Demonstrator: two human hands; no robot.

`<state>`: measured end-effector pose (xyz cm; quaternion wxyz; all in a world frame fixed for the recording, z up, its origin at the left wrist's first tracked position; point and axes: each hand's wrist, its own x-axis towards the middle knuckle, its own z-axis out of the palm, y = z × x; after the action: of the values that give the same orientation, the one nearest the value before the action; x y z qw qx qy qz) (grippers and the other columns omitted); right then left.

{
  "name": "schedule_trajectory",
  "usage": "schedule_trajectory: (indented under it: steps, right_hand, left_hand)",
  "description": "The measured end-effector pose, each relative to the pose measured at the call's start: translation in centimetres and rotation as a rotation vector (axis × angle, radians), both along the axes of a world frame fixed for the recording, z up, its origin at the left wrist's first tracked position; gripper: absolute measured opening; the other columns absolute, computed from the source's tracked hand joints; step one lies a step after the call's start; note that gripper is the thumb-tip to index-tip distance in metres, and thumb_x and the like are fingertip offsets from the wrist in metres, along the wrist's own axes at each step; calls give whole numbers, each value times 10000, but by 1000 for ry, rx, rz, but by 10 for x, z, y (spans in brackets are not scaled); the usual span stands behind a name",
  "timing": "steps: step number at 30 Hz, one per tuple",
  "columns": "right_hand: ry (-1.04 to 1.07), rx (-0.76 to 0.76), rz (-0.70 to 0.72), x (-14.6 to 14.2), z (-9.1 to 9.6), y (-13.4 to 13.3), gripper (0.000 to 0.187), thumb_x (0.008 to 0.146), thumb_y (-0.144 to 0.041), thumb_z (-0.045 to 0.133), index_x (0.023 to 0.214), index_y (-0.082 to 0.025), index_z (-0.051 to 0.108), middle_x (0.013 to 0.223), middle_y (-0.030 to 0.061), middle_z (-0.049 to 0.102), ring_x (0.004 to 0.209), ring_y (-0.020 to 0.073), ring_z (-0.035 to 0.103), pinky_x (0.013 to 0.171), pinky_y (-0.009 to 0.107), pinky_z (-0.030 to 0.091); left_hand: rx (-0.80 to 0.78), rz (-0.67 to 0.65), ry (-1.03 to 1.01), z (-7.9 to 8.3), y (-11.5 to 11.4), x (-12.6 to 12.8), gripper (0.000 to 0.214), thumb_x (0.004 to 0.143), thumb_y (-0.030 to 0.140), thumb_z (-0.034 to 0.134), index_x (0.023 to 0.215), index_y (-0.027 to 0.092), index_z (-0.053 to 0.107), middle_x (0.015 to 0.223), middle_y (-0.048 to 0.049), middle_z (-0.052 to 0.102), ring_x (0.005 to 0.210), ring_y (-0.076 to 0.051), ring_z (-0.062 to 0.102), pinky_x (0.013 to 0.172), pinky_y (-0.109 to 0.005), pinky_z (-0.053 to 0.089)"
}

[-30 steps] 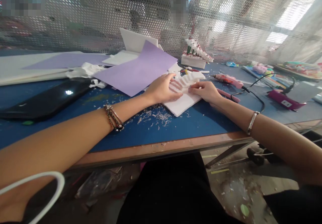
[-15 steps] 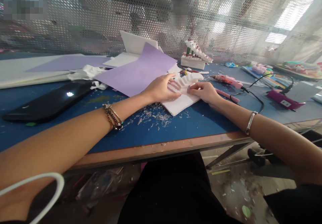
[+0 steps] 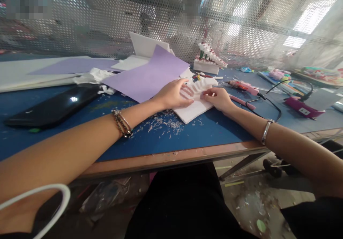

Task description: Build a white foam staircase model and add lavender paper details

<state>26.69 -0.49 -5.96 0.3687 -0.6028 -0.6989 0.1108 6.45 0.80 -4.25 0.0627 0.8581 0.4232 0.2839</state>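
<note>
A white board (image 3: 189,114), perhaps foam, lies on the blue table in front of me, its near corner pointing toward me. On its far part is a strip of white pleated paper (image 3: 204,84), standing in wavy folds. My left hand (image 3: 174,94) rests at the board's left side, fingers spread over the left end of the folds and thumb along the board. From the right, my right hand (image 3: 220,99) has its fingers bent and thumb and fingertips pinched at the lower edge of the pleated paper. The fingertips partly hide the contact.
Left are a black phone-like device (image 3: 53,105), crumpled white paper (image 3: 93,76) and a purple sheet (image 3: 146,77). A pink glue gun (image 3: 245,87) with a black cable and a purple box (image 3: 304,107) lie right. Behind stands a small white decorated model (image 3: 206,67). Paper shreds (image 3: 171,122) litter the table.
Both hands stay in nearly the same place on the board and pleated paper. The view has shifted very slightly.
</note>
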Motion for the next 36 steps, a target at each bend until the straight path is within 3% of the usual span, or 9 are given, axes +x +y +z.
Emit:
schedule_trajectory:
  steps: [10, 13, 17, 22, 29, 36]
  right_hand:
    - [47, -60, 107, 8, 4, -2, 336, 677, -323, 631, 940, -125, 695, 677, 9, 545, 576, 85, 414, 552, 254, 292]
    - [141, -94, 184, 18, 13, -4, 343, 673, -293, 630, 954, -103, 680, 680, 7, 535, 577, 80, 415, 550, 247, 308]
    - [332, -27, 125, 28, 25, -6, 234, 704, -289, 593, 838, -116, 676, 652, 1, 530, 557, 71, 397, 536, 239, 300]
    - [552, 61, 183, 32, 34, -9, 208, 763, -316, 530, 802, -147, 645, 664, -2, 498, 576, 71, 415, 534, 224, 325]
    - [465, 14, 349, 26, 32, -14, 282, 784, -344, 535, 1001, -173, 592, 844, 23, 582, 711, 98, 506, 620, 232, 386]
    - [333, 3, 338, 25, 31, -13, 312, 770, -328, 548, 1035, -167, 585, 975, 57, 592, 755, 118, 517, 686, 276, 421]
  left_hand:
    - [-88, -18, -70, -1, 8, -5, 904, 581, 479, 678, 1332, 78, 373, 1210, -154, 553, 1080, -282, 542, 921, -365, 436]
    - [-214, -18, -182, 5, 12, -12, 968, 550, 448, 709, 1356, 74, 325, 1231, -165, 539, 1097, -283, 529, 870, -348, 468]
    - [-381, -104, -287, 16, 17, -29, 985, 588, 413, 676, 1391, 50, 235, 1281, -207, 484, 1137, -281, 502, 861, -354, 474]
    - [-376, -209, -281, 23, 24, -49, 874, 660, 375, 612, 1412, 143, 232, 1328, -166, 448, 1246, -288, 401, 963, -402, 400]
    - [-421, -333, -228, 17, 28, -50, 878, 674, 366, 629, 1423, 191, 205, 1409, -128, 363, 1328, -286, 276, 1063, -411, 281]
    - [-384, -340, -154, 12, 28, -49, 857, 686, 400, 612, 1420, 212, 210, 1409, -136, 366, 1308, -290, 318, 1037, -400, 319]
